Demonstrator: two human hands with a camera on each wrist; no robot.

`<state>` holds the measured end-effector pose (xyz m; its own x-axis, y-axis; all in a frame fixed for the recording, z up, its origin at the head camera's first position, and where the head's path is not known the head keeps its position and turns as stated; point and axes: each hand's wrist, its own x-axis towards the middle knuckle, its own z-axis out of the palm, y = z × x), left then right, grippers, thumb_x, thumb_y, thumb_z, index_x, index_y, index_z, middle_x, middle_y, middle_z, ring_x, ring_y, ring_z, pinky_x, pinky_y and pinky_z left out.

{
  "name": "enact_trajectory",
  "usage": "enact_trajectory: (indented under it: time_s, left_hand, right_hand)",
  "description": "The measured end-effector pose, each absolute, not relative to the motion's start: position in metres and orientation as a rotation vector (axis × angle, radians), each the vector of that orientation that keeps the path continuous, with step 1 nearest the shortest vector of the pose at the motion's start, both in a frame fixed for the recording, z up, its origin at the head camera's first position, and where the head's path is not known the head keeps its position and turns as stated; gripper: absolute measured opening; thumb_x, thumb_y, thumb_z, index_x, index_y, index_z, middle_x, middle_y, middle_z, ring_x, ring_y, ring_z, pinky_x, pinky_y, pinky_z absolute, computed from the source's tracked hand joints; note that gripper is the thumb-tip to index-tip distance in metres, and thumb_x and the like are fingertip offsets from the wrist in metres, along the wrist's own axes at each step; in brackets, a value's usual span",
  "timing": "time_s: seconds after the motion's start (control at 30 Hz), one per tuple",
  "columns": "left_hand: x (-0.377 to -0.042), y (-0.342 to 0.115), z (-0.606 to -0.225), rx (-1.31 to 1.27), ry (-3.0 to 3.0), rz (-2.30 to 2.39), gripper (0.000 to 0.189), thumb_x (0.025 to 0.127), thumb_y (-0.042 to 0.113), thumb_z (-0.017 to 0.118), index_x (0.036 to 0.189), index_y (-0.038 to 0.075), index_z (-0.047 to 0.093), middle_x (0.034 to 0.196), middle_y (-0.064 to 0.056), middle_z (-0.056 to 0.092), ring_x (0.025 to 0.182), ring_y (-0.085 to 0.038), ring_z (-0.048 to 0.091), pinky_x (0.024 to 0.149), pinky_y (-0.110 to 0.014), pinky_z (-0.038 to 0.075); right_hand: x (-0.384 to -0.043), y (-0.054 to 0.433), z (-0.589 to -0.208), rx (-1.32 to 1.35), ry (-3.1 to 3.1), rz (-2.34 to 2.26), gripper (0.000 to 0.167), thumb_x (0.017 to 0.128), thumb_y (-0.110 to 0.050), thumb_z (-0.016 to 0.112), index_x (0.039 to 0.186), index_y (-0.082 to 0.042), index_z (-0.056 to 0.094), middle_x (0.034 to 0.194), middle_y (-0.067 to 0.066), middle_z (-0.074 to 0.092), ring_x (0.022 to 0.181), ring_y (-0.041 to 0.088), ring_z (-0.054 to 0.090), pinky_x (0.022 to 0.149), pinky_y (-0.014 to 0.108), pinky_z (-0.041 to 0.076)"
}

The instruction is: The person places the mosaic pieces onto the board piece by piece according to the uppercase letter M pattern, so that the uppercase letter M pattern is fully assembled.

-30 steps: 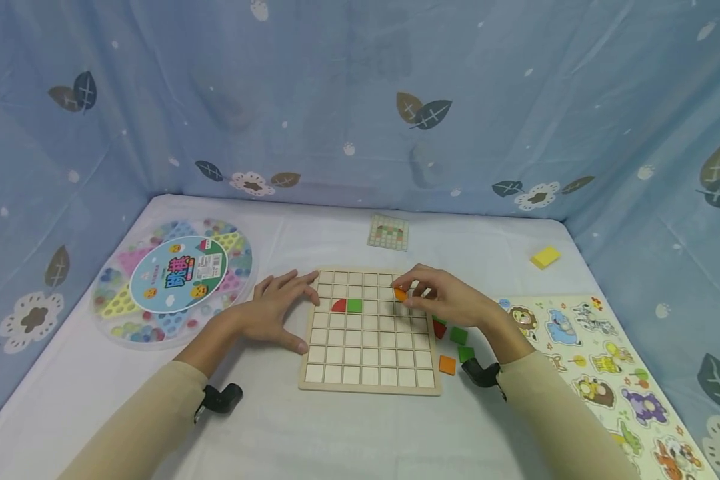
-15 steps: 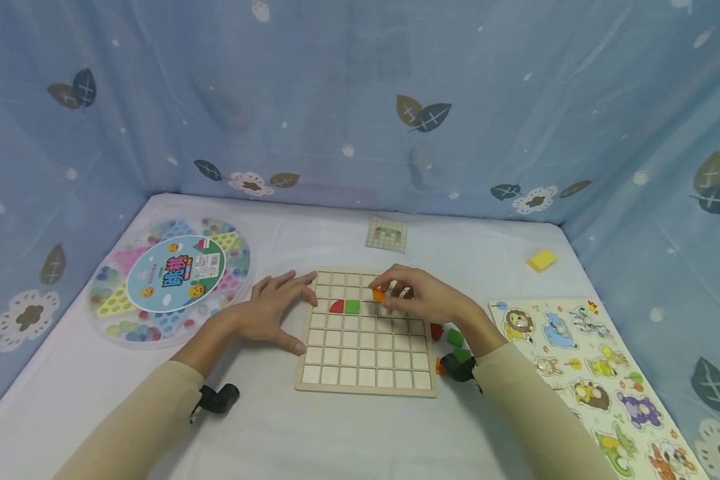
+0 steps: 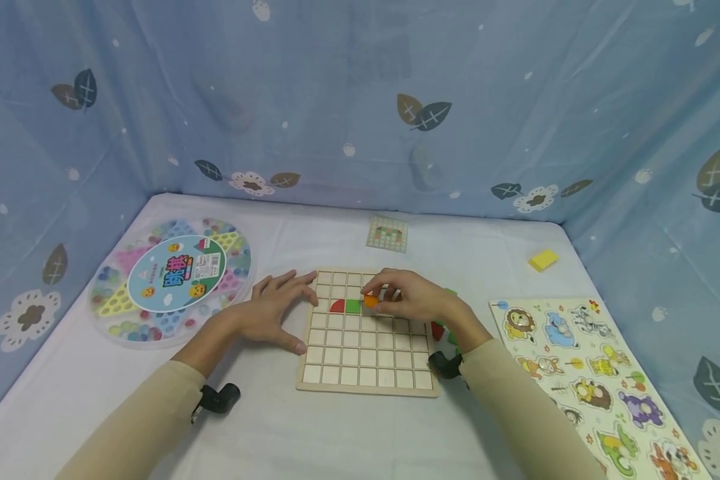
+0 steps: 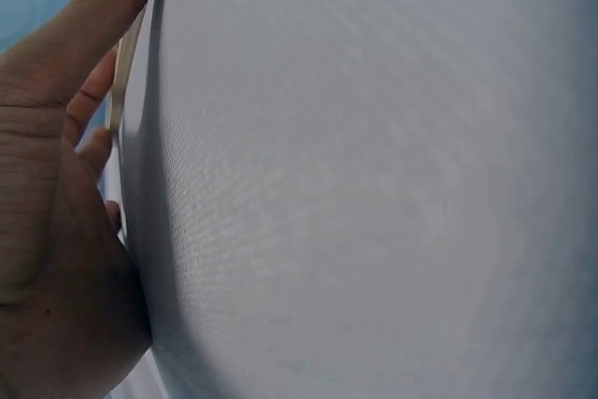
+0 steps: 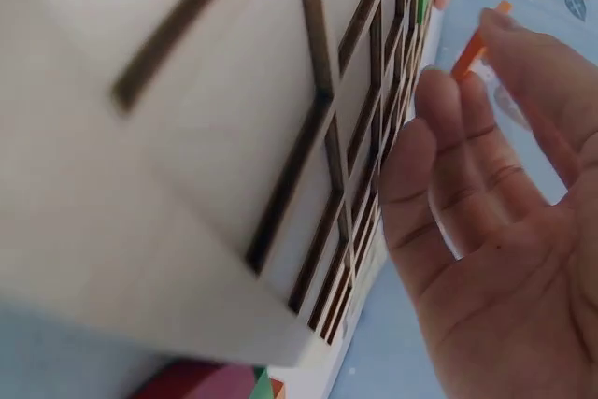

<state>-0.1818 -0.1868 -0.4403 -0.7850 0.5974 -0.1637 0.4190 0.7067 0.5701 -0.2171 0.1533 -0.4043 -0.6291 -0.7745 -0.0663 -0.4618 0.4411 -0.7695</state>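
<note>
Mid-frame, the right hand (image 3: 417, 298) pinches an orange tile (image 3: 370, 301) over the wooden grid board (image 3: 366, 390), where a red quarter-round tile (image 3: 339, 307) and green square tile (image 3: 353, 306) already sit (the left hand (image 3: 275, 311), spread and gripping nothing, is at its left rim), while loose tiles (image 3: 437, 331) lie unplaced right of it

Left grip (image 3: 268, 315): bare hand, back up, fingers spread, thumb stretched well apart from them. Right grip (image 3: 414, 297): bare hand, pinching, thumb opposing fingertips, palm facing wrist cam. Left forearm (image 3: 135, 423) and right forearm (image 3: 522, 407) sleeved, angled inward; hands apart.
</note>
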Motion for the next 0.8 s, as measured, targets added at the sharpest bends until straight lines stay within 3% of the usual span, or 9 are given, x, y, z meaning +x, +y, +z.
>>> enact_trajectory:
  time_s: [0.8]
  left_hand:
    - [-0.182,-0.188,-0.439,0.804,2.569,0.775,0.078,0.067,0.064,0.088,0.127,0.033,0.049,0.173,0.0,0.013,0.158,-0.041,0.001,0.116,-0.071,-0.003]
  right_hand:
    - [-0.22,0.135,-0.408,-1.044,2.428,-0.766,0.031,0.095,-0.011,0.074,0.126,-0.013,0.068,0.114,0.003,0.066,0.086,0.011,0.062,0.081,0.031,0.053]
